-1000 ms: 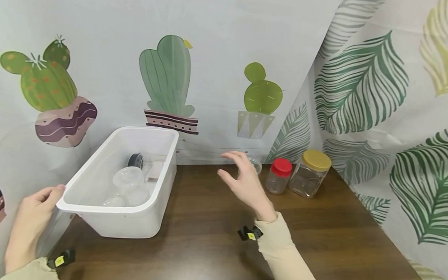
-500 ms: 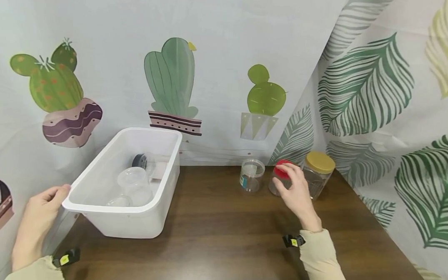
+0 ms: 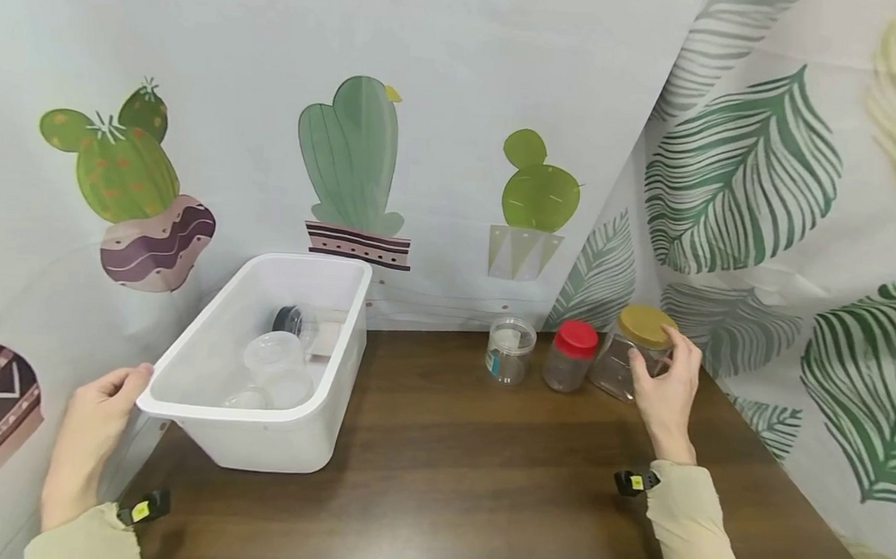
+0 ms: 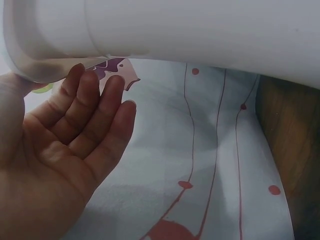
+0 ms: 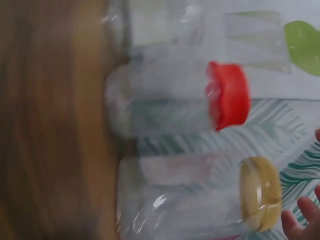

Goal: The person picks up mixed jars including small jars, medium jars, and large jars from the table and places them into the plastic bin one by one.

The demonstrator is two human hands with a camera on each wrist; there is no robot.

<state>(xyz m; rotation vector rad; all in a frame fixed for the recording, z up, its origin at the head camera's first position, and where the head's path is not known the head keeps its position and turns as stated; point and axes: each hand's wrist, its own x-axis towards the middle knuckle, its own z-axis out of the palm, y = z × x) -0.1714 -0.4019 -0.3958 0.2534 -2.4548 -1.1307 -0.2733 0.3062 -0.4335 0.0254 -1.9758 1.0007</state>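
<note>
One yellow-lidded jar framed by the right hand

I have the jar upright toward the back right of the desk, the last on the right of three clear jars in a row. The right hand is spread around it, thumb in front and fingers by the lid; I can't tell whether any fingertip touches. Just left of it stands a smaller red-lidded jar, then a clear jar with a blue label.

Well apart, at the left of the desk, I see the white tub, holding several clear containers. The left hand pinches its near left rim corner, thumb above and fingers below.

The desk is dark brown wood grain with a pale sheen near me. Behind it hangs a light cloth printed with potted cacti; on the right, a leaf-printed cloth.

As for the jar's looks, it is transparent and wide, with a highlight on its side and a broad screw-type lid, though my right wrist view is blurred.
</note>
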